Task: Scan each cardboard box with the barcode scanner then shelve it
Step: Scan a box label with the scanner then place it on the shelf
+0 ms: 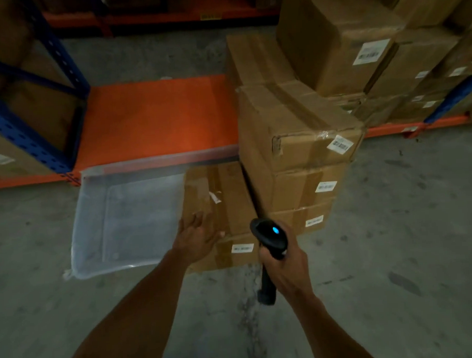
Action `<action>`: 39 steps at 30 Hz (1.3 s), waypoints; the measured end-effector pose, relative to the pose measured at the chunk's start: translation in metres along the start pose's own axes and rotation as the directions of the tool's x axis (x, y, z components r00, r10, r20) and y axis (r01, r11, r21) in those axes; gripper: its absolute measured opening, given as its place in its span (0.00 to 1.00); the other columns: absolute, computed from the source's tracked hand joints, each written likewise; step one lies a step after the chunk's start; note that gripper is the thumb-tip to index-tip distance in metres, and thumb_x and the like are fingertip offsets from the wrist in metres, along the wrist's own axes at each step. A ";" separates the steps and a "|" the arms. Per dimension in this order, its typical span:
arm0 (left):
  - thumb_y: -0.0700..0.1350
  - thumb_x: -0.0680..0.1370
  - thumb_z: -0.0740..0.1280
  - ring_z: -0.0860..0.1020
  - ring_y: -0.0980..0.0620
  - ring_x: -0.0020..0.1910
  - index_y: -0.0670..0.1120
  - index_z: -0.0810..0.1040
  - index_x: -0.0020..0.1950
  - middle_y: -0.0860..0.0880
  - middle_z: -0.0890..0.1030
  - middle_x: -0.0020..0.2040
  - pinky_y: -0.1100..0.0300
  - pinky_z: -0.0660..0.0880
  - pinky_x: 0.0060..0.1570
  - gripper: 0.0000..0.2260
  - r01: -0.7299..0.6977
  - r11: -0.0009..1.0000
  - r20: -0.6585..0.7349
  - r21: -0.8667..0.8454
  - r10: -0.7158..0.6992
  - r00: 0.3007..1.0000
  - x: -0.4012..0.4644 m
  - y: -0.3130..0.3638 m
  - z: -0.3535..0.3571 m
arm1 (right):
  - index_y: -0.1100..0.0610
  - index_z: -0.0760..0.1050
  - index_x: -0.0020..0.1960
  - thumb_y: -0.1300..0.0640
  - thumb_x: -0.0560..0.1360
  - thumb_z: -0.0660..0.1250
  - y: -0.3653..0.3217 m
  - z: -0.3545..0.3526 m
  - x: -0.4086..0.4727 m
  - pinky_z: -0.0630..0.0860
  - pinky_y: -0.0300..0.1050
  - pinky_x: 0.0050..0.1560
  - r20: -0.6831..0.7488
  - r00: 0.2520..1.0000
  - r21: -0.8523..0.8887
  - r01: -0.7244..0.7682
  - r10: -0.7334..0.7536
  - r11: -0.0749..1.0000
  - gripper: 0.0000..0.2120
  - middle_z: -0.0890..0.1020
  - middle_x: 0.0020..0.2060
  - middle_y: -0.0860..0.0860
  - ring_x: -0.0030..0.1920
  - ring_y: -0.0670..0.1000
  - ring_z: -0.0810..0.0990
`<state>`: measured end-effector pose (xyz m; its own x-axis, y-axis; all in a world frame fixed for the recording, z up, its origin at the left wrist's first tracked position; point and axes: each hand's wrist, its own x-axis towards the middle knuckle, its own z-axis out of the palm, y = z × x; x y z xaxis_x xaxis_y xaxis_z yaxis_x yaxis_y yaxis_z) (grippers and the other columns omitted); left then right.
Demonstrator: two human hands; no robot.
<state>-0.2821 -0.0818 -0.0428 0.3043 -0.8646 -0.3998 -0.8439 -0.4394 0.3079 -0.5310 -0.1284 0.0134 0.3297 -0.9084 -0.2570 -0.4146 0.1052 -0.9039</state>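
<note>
Head view looks down on a dim concrete floor, and much of it is soft with blur: the printing on every white label is unreadable, and boxes at the 12 and 2 o'clock edges run out of frame. Both forearms enter from 6 o'clock. The left hand lies flat with fingers spread and straight on the top near edge of a low cardboard box, which sits on the floor just left of centre; brown tape runs along its lid, a torn white sticker clings to the top, and a small barcode label shows on its near face. The right hand is curled round the handle of a black barcode scanner, whose rounded head carries a glowing blue light and points toward that box; the fingers' undersides are hidden. Touching the low box at 3 o'clock rises a stack of taped boxes, creased and dented. At 9 o'clock lies a translucent plastic sheet, its far edge on the orange shelf deck. Blue perforated uprights stand at 10 o'clock.
</note>
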 end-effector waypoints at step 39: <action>0.70 0.75 0.48 0.80 0.41 0.49 0.46 0.81 0.57 0.40 0.82 0.50 0.49 0.72 0.52 0.34 -0.089 0.880 -0.671 0.466 0.417 0.614 0.051 -0.082 0.138 | 0.36 0.73 0.64 0.30 0.66 0.70 0.201 0.164 0.003 0.78 0.33 0.50 -0.563 0.777 0.047 0.371 -0.283 0.927 0.28 0.81 0.50 0.34 0.52 0.35 0.80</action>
<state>-0.2588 -0.0567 -0.2078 0.1312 -0.8771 0.4621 -0.9758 -0.1966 -0.0961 -0.4745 -0.0435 -0.2250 -0.1037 -0.9631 0.2482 -0.2224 -0.2208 -0.9496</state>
